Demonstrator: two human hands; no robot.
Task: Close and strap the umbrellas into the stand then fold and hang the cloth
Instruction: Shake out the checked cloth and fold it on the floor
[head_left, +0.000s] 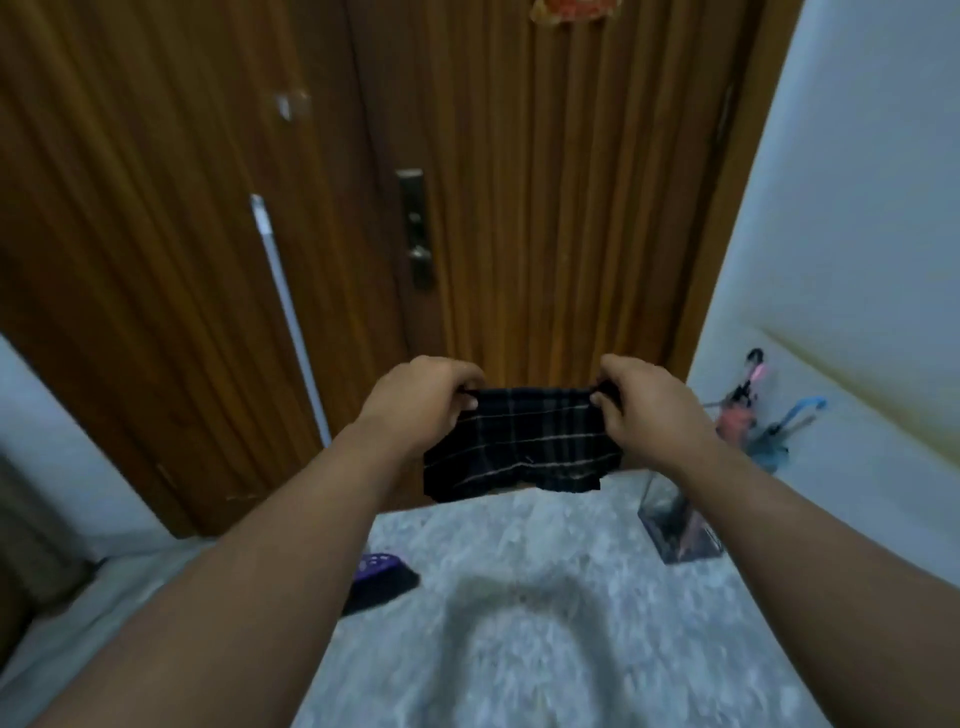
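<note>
A dark plaid cloth (524, 447) with thin pale stripes hangs folded in the air in front of a wooden door. My left hand (421, 397) pinches its top left corner and my right hand (644, 402) pinches its top right corner, holding the top edge stretched level. At the right wall stands a clear stand (680, 530) with closed umbrellas in it: a pink one (737, 410) and a blue one (784, 431), their handles leaning against the wall. The view is blurred.
The wooden door (545, 208) with a metal lock plate (415, 228) fills the back. A pale rod (288, 312) leans on the left wooden panel. A dark purple object (382, 574) lies on the speckled floor (519, 623) at lower left.
</note>
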